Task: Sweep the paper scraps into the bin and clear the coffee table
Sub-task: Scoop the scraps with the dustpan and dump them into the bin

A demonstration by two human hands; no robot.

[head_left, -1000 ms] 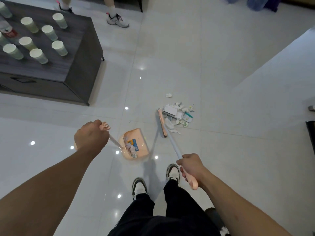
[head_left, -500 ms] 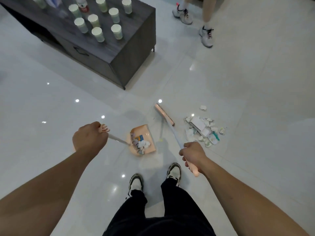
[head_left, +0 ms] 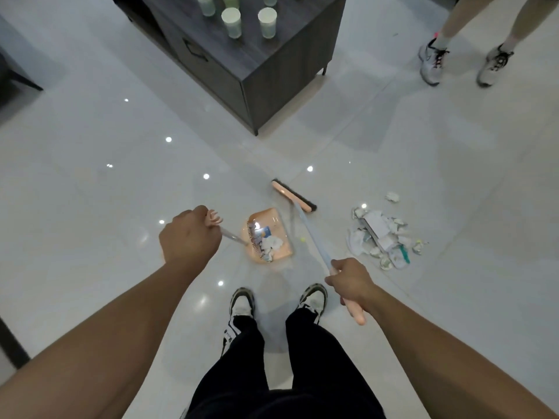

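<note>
My left hand (head_left: 189,237) grips the pink top of the dustpan handle. The peach dustpan (head_left: 272,219) rests on the white floor in front of my feet and holds a few paper scraps (head_left: 270,244). My right hand (head_left: 348,281) grips the broom handle near its pink end. The broom head (head_left: 293,195), pink with dark bristles, lies beyond the dustpan, left of the heap. A heap of paper scraps (head_left: 382,237) lies on the floor to the right of the broom. The dark coffee table (head_left: 272,71) stands ahead with several pale green paper cups (head_left: 231,21) on it.
Another person's legs in grey sneakers (head_left: 431,63) stand at the top right, beside the table. A dark furniture edge (head_left: 18,77) shows at the far left. My own feet (head_left: 242,303) stand just behind the dustpan. White glossy tiles surround everything.
The broom head has swung off the scrap heap to the left, beyond the dustpan. My view turned, so the table sits more central and the heap further right. Both grips are unchanged.
</note>
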